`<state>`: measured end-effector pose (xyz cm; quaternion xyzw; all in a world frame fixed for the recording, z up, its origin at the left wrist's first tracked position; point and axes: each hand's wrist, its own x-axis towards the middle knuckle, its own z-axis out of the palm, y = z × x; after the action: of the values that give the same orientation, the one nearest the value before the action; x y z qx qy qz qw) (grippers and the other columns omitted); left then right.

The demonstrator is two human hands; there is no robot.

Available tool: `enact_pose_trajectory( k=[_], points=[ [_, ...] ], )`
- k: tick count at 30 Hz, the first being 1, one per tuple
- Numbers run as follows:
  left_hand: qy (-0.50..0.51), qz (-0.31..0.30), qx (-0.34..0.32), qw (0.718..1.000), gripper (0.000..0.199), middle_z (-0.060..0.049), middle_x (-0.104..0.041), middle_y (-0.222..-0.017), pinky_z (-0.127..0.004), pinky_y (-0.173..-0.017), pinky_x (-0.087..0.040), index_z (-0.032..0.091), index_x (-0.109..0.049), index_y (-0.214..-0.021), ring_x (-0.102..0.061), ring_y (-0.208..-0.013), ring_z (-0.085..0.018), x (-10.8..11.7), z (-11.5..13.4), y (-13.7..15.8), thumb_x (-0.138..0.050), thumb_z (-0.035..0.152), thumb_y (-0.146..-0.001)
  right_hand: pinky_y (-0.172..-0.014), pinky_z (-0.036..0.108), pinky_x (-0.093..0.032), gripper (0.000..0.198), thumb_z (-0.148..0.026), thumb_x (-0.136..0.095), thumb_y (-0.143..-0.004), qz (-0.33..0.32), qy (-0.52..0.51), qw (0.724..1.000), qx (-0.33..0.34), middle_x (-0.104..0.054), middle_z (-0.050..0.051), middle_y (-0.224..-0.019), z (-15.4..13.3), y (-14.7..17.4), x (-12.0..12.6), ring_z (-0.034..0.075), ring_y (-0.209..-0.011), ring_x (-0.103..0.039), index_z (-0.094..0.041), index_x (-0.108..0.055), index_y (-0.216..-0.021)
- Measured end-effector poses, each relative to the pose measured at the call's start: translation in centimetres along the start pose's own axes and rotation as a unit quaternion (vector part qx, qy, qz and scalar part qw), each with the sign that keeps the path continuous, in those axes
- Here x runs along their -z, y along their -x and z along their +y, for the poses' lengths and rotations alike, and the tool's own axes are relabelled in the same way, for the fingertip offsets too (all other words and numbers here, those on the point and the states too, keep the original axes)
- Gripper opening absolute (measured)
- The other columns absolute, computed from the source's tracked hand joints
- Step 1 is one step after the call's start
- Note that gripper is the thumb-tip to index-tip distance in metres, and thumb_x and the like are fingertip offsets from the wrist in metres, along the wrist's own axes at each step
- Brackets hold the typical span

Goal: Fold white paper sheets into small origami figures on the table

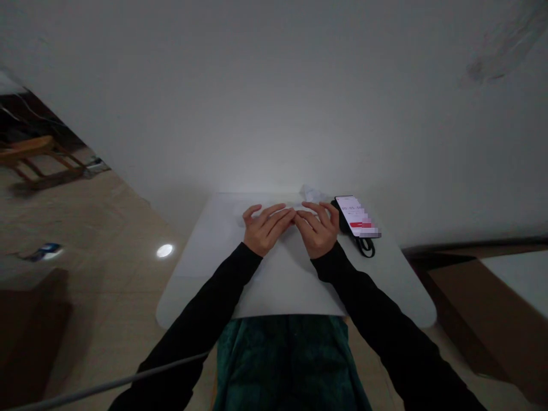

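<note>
My left hand point(262, 229) and my right hand point(317, 229) meet over the far half of the white table point(295, 291). Their fingertips touch, or nearly touch, in the middle. Both hands are bent inward with the backs up, the index fingers pressed together in a pinch and the outer fingers lifted and curled. Whatever sits between the fingertips is hidden or too small to make out. Just behind my right hand lies a crumpled clear plastic piece point(312, 193). A large pale sheet point(201, 245) covers the left part of the tabletop.
A phone point(357, 217) showing a timer lies right of my right hand, with a black strap loop point(366, 247) beside it. A wall point(274, 103) rises behind the table. Cardboard boxes point(483, 308) stand at right; a wooden stool point(38, 149) is far left. A cable point(128, 378) crosses my left sleeve.
</note>
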<state>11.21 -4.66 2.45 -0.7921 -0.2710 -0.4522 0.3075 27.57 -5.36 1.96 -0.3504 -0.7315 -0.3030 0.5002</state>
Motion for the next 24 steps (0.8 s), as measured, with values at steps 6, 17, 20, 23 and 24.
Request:
enact_pose_trajectory(
  k=[6,17,20,23,24],
  points=[
    [0.051,-0.035,0.006,0.998,0.035,0.002,-0.074,-0.092,-0.039,-0.092,-0.035,0.027,-0.056,-0.120,-0.068,-0.080,-0.013,0.6,-1.8,0.4,-0.059,0.015,-0.088,-0.097,0.038,-0.036,0.010,-0.015,-0.063,-0.085,0.003,-0.005,1.000,0.000,-0.073,-0.004,-0.081,-0.1,0.3,-0.4,0.015,-0.097,-0.064,-0.024,-0.066,-0.088],
    [-0.004,0.056,0.086,0.995,0.017,0.006,-0.074,-0.086,-0.046,-0.093,-0.032,0.033,-0.066,-0.098,-0.066,-0.078,-0.016,1.6,-7.8,2.6,-0.065,0.022,-0.085,-0.094,0.038,-0.035,0.015,-0.012,-0.060,-0.086,0.065,0.047,0.995,-0.059,-0.072,-0.004,-0.075,2.2,-0.6,0.2,0.015,-0.096,-0.065,-0.025,-0.067,-0.086],
    [-0.023,0.080,0.136,0.987,0.013,0.004,-0.073,-0.086,-0.049,-0.094,-0.031,0.033,-0.065,-0.099,-0.065,-0.088,-0.020,1.8,-8.5,3.0,-0.060,0.029,-0.088,-0.092,0.040,-0.034,0.016,-0.014,-0.060,-0.087,0.050,0.061,0.993,-0.088,-0.072,-0.004,-0.076,2.3,-0.6,0.3,0.017,-0.095,-0.065,-0.027,-0.068,-0.085],
    [-0.031,0.124,0.147,0.981,0.023,-0.002,-0.069,-0.110,-0.046,-0.091,-0.035,0.030,-0.061,-0.112,-0.062,-0.104,-0.022,1.4,-6.4,2.6,-0.054,0.035,-0.091,-0.092,0.040,-0.031,0.014,-0.016,-0.061,-0.087,0.018,0.042,0.995,-0.089,-0.072,-0.004,-0.076,1.5,-0.2,0.1,0.017,-0.095,-0.064,-0.028,-0.068,-0.084],
    [-0.021,0.107,0.128,0.986,0.027,-0.003,-0.068,-0.113,-0.045,-0.093,-0.035,0.029,-0.060,-0.114,-0.061,-0.106,-0.023,1.1,-5.4,2.3,-0.053,0.040,-0.090,-0.092,0.040,-0.031,0.013,-0.017,-0.061,-0.087,0.005,0.033,0.996,-0.082,-0.072,-0.004,-0.076,1.1,0.0,-0.1,0.017,-0.095,-0.064,-0.028,-0.068,-0.085]
  ],
)
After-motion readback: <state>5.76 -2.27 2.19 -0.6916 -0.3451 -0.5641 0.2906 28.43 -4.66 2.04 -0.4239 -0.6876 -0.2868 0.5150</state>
